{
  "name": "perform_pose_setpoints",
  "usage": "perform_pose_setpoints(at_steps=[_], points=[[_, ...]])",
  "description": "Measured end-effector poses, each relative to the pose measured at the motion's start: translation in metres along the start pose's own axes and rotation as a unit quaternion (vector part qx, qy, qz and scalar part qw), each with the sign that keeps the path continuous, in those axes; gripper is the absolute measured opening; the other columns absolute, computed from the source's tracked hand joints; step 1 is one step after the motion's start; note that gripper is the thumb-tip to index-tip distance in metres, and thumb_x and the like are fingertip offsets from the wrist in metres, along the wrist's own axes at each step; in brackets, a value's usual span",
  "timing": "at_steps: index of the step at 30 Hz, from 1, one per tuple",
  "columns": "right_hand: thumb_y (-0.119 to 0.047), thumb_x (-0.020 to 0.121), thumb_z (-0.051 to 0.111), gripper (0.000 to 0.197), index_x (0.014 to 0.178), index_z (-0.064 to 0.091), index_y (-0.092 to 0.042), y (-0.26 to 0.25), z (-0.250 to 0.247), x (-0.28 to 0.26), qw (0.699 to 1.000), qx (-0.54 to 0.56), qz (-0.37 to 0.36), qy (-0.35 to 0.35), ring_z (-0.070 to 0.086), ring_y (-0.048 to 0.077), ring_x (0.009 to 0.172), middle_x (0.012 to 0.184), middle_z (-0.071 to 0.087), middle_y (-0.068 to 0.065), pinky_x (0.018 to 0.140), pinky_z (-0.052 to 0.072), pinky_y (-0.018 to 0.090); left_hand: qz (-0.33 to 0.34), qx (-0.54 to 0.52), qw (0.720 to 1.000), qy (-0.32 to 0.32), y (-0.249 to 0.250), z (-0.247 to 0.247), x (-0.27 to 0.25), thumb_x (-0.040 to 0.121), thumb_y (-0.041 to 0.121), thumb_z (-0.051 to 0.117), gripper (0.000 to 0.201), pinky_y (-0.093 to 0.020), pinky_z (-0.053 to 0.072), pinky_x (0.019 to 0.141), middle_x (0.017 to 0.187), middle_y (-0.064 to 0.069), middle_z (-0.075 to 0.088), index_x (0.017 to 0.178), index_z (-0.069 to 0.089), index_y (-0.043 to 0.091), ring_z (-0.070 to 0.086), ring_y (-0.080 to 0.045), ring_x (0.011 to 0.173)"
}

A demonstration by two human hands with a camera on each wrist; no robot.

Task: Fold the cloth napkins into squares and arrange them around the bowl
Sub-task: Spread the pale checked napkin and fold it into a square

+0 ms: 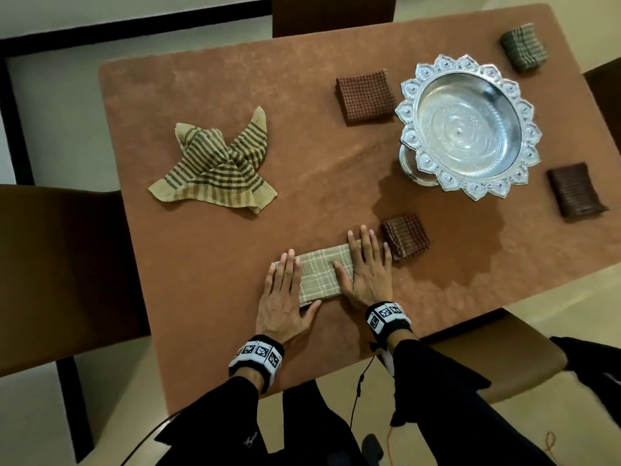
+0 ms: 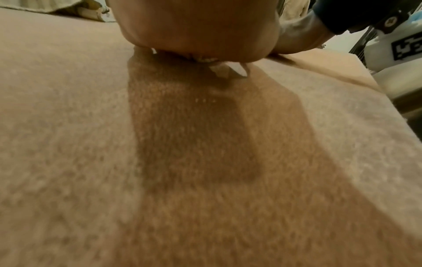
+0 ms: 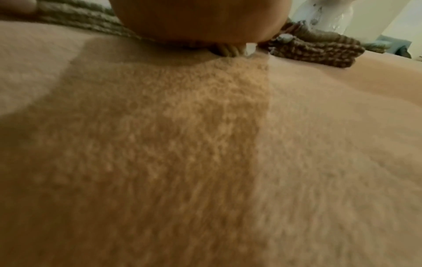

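A beige plaid napkin (image 1: pixel 319 275), folded into a long strip, lies near the table's front edge. My left hand (image 1: pixel 284 290) presses flat on its left end and my right hand (image 1: pixel 368 264) presses flat on its right end, fingers straight. The silver bowl (image 1: pixel 468 124) with a scalloped rim stands at the right. Around it lie folded squares: a red checked napkin (image 1: pixel 366 95), a grey-green napkin (image 1: pixel 524 47), a dark brown napkin (image 1: pixel 576 190) and a brown plaid napkin (image 1: pixel 406 237). A striped beige napkin (image 1: pixel 215 164) lies unfolded at the left. Both wrist views show only my palm heels, the left (image 2: pixel 198 27) and the right (image 3: pixel 200 19), on the cloth.
The table (image 1: pixel 235 331) wears a rust-brown cover. Dark chairs stand at the left (image 1: pixel 64 264), far side (image 1: pixel 332 11) and near right (image 1: pixel 497 351). The brown plaid napkin (image 3: pixel 319 50) lies just right of my right hand.
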State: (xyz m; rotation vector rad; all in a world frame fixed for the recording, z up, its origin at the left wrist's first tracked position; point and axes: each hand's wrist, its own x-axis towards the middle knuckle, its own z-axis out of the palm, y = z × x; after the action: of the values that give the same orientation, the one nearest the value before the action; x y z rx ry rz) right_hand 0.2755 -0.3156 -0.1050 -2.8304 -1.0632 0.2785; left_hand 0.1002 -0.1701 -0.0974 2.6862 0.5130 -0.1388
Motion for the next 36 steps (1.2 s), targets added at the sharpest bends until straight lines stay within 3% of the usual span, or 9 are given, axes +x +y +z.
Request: perform_pose_setpoints(at_steps=[4,6,8,11,15,20,27,32,36], points=[[-0.061,0.102,0.038,0.083,0.166,0.023,-0.01,-0.009,-0.016,-0.003,0.999,0.036,0.02,0.024,0.014,0.025,0.162,0.176,0.012,0.012,0.129,0.01,0.057,-0.028,-0.047,0.998,0.04,-0.001,-0.012,-0.004,0.098,0.061,0.048,0.093,-0.047,0.016,0.129,0.172,-0.015,0.01,0.162,0.019,0.002,0.009,-0.027,0.16],[-0.049,0.1,0.047,0.073,0.159,0.039,-0.008,-0.02,-0.032,-0.011,0.991,0.103,0.029,0.077,0.038,0.028,0.153,0.168,0.035,0.016,0.125,0.028,0.053,-0.129,-0.139,0.976,0.106,0.003,-0.025,-0.01,0.094,0.045,0.063,0.082,-0.038,0.023,0.124,0.168,-0.012,0.026,0.158,0.031,0.006,0.025,-0.025,0.156],[-0.034,0.095,0.055,0.054,0.144,0.059,-0.011,-0.043,-0.045,-0.024,0.957,0.253,0.082,0.118,0.066,0.025,0.122,0.141,0.065,0.012,0.104,0.054,0.05,-0.263,-0.221,0.928,0.144,0.012,-0.034,-0.009,0.089,0.03,0.071,0.073,-0.04,0.041,0.114,0.152,-0.013,0.048,0.152,0.04,0.008,0.046,-0.03,0.139],[-0.023,0.089,0.059,0.042,0.129,0.069,-0.017,-0.083,-0.058,-0.036,0.874,0.447,0.172,0.079,0.071,0.009,0.098,0.112,0.075,-0.003,0.089,0.06,0.045,-0.366,-0.284,0.878,0.12,0.018,-0.049,0.008,0.089,0.029,0.072,0.07,-0.044,0.052,0.093,0.122,-0.006,0.066,0.15,0.043,0.012,0.062,-0.032,0.111],[-0.035,0.085,0.061,0.058,0.14,0.062,-0.016,-0.107,-0.042,-0.053,0.928,0.343,0.141,0.032,0.066,0.022,0.119,0.132,0.07,0.007,0.103,0.054,0.046,-0.418,-0.294,0.858,0.047,0.007,-0.054,0.03,0.087,0.037,0.073,0.052,-0.041,0.054,0.088,0.104,-0.001,0.071,0.134,0.057,0.02,0.065,-0.029,0.104],[-0.049,0.077,0.068,0.085,0.152,0.047,-0.014,-0.136,-0.025,-0.073,0.978,0.192,0.087,-0.001,0.047,0.029,0.145,0.161,0.046,0.015,0.115,0.044,0.044,-0.429,-0.401,0.809,0.03,-0.009,-0.056,0.041,0.08,0.027,0.078,0.014,-0.03,0.051,0.069,0.083,0.0,0.073,0.088,0.073,0.017,0.069,-0.022,0.08],[-0.037,0.068,0.08,0.087,0.147,0.054,-0.012,-0.152,-0.016,-0.079,0.97,0.205,0.129,0.029,0.058,0.028,0.136,0.149,0.059,0.01,0.108,0.05,0.046,-0.344,-0.472,0.812,0.022,-0.014,-0.063,0.041,0.074,0.02,0.079,0.018,-0.037,0.055,0.067,0.077,-0.005,0.072,0.088,0.067,0.02,0.065,-0.022,0.07],[-0.02,0.064,0.071,0.061,0.125,0.072,-0.015,-0.143,-0.03,-0.085,0.951,0.272,0.117,0.093,0.074,0.024,0.099,0.117,0.078,0.004,0.084,0.055,0.035,-0.293,-0.478,0.828,0.021,-0.017,-0.08,0.024,0.07,0.032,0.071,0.026,-0.048,0.06,0.071,0.083,-0.009,0.074,0.094,0.072,0.04,0.069,-0.026,0.074],[-0.023,0.07,0.064,0.05,0.12,0.074,-0.022,-0.154,-0.047,-0.103,0.951,0.287,0.071,0.085,0.069,0.022,0.081,0.102,0.079,-0.002,0.074,0.049,0.027,-0.264,-0.499,0.825,0.031,-0.025,-0.107,-0.01,0.076,0.026,0.067,0.018,-0.038,0.056,0.061,0.08,0.001,0.075,0.088,0.077,0.032,0.065,-0.016,0.068]])
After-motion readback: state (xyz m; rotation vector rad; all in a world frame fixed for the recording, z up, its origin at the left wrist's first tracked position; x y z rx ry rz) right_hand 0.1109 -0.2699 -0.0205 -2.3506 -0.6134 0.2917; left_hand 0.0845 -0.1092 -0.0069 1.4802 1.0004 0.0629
